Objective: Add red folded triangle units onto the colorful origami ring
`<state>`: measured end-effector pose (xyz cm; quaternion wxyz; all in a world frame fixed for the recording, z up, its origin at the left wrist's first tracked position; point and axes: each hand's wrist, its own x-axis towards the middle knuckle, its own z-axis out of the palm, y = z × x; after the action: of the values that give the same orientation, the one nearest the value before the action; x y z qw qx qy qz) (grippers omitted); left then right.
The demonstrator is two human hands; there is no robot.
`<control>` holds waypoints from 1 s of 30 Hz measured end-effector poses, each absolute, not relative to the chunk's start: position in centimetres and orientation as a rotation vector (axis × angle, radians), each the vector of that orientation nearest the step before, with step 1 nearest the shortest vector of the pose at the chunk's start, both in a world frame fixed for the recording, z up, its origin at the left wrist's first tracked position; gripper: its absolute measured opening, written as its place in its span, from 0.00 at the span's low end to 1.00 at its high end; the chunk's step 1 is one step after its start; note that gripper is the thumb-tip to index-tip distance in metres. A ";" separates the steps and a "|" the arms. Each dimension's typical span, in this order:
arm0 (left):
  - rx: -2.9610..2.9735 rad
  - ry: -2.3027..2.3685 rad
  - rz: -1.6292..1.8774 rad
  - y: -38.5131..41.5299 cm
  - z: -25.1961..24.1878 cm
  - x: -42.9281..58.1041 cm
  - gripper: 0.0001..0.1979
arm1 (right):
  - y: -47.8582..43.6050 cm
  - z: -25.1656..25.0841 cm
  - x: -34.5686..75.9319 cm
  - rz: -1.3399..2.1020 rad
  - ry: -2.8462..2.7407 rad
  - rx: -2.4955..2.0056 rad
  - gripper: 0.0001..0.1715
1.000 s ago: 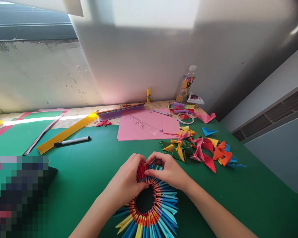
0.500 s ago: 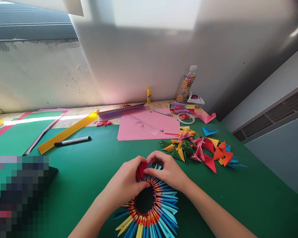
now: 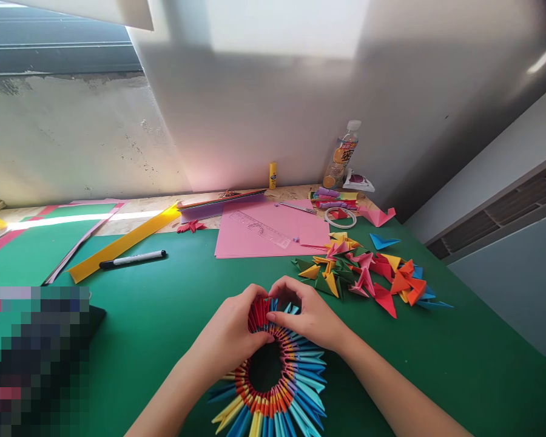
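A ring of interlocked folded-paper pieces (image 3: 295, 388) lies on the green tabletop in front of me, with blue, light blue and yellow points fanning outward and red and orange folds around its hole. My left hand (image 3: 236, 331) grips the upper left of the ring, its thumb at the inner edge beside a red section. At the top of the ring, my right hand (image 3: 307, 312) pinches the blue pieces bordering that red section, thumb and fingers curled over them. The fingertips of both hands nearly meet there.
Loose folded-paper pieces (image 3: 368, 270) are heaped at right. Behind lie pink sheets (image 3: 255, 243) with a clear ruler (image 3: 261, 229), a glue stick (image 3: 273, 175) and a bottle (image 3: 342, 155). A marker (image 3: 134, 259) and yellow strip (image 3: 122, 243) are at left.
My right thumb and fingers have shifted very slightly at the top of the ring. The ring and my left hand look almost unmoved.
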<state>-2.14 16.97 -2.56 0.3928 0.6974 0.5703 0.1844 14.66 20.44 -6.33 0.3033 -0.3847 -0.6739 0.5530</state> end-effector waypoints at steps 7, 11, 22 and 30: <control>1.745 1.435 0.475 17.0 -2.6 -2.2 0.20 | 20.4 -6.0 14.6 1.450 -1.818 -1.011 0.10; 1.747 1.436 0.479 17.0 -2.7 -2.2 0.20 | 20.4 -6.0 14.6 1.430 -1.823 -1.017 0.09; 1.755 1.443 0.463 17.0 -2.6 -2.1 0.20 | 20.4 -5.8 14.6 1.372 -1.870 -1.035 0.09; 1.811 1.477 0.404 17.0 -2.6 -2.2 0.18 | 21.6 -5.2 16.8 1.125 -1.837 -1.153 0.14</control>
<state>-2.21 16.99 -2.63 0.3756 0.7077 0.5772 0.1578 16.79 21.64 -5.16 0.3422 -0.4435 -0.7064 0.4326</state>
